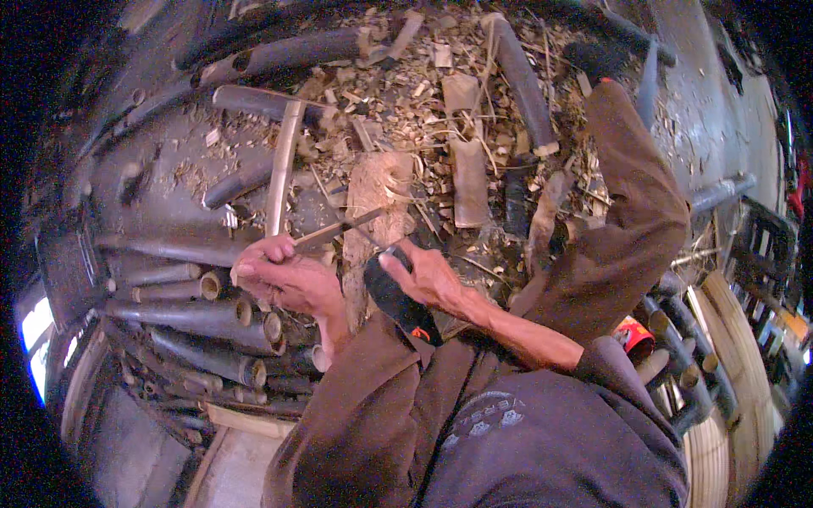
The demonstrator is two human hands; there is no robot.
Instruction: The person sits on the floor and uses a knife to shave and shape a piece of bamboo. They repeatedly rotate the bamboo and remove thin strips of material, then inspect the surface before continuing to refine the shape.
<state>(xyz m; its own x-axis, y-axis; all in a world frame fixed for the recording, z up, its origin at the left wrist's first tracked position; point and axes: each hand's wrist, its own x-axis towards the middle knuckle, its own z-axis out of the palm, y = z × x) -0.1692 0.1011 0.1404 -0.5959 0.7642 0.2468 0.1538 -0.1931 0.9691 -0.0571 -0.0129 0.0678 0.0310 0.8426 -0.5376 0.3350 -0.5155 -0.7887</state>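
My left hand (288, 275) is closed around the near end of a thin bamboo strip (320, 234), which slants up and right over a pale wooden block (377, 173). My right hand (428, 275) grips a knife, its handle hidden by the fingers. The slim grey knife blade (367, 236) points up and left, with its tip at the strip; whether it touches is hard to tell. The block's top looks rough and chipped. Just below my right hand is a black shoe (396, 296) with an orange mark. A wider split bamboo piece (285, 169) reaches down to my left hand.
Wood chips (423, 93) cover the floor ahead, with several bamboo lengths (517, 85) among them. Stacked bamboo poles (195, 313) lie on my left. At my right are more dark poles (677, 364), long pale strips (737, 339) and a red packet (633, 334). My bent leg (635, 195) bounds the right side.
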